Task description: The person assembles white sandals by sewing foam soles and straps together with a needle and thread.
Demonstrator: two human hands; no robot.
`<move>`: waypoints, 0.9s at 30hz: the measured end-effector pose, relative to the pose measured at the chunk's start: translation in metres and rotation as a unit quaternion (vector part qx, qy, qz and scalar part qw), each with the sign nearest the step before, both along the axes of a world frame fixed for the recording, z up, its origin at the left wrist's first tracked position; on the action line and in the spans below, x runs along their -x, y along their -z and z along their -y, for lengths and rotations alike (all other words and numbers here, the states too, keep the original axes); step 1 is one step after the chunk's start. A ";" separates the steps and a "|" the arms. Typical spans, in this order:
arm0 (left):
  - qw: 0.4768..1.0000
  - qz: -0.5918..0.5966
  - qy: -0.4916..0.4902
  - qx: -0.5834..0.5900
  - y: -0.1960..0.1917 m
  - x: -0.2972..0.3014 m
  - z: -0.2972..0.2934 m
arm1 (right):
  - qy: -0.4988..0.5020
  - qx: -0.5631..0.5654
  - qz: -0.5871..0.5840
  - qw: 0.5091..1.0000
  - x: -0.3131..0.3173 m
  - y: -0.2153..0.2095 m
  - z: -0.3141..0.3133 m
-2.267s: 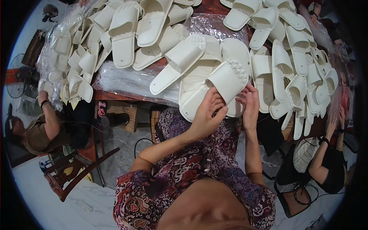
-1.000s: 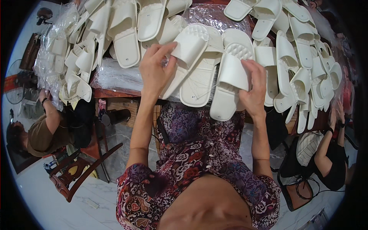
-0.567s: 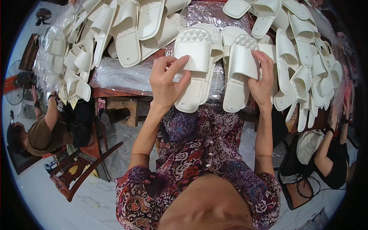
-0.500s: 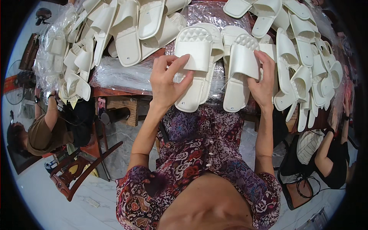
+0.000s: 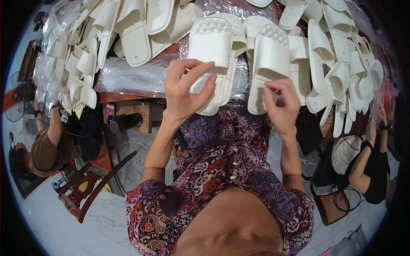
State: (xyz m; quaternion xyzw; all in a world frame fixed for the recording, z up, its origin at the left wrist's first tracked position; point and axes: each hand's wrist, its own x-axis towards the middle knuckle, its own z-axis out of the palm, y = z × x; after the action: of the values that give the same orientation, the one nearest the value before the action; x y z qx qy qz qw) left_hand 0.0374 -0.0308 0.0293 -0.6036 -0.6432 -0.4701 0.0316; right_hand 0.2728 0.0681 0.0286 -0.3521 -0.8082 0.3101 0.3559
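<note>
Person wears a short-sleeved dress (image 5: pixel 222 170), purple paisley-floral print with red and white, small buttons down front; forearms bare.

The cream slippers (image 5: pixel 213 55) look like matt moulded foam with a quilted strap, lying on glossy crinkled plastic wrap (image 5: pixel 132 74) over a reddish wooden bench (image 5: pixel 128 97).

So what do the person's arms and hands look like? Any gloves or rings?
No gloves, and no rings or watch that I can see. The left hand and right hand are bare, and so are both forearms. Short sleeves cover only the upper arms. They belong to a dress with a busy flower and paisley print in purple, dark red and white.
</note>
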 end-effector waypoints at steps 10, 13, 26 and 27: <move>0.993 -0.017 0.109 0.035 0.006 -0.023 -0.003 | 0.020 0.074 0.058 0.995 0.025 0.006 0.020; 0.990 -0.035 0.124 0.050 0.009 -0.028 -0.007 | 0.016 0.086 0.044 0.995 0.027 0.008 0.021; 0.983 -0.004 0.147 0.112 0.002 -0.052 -0.014 | -0.010 0.083 0.001 0.996 0.012 0.003 0.017; 0.982 -0.003 0.150 0.113 0.001 -0.054 -0.014 | -0.006 0.087 0.000 0.996 0.010 0.003 0.017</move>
State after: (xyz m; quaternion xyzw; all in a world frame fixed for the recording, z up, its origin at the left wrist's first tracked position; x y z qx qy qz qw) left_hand 0.0917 -0.0171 0.0285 -0.6942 -0.5944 -0.3921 -0.1051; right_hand 0.2626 0.0510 0.0254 -0.3771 -0.7805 0.3809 0.3218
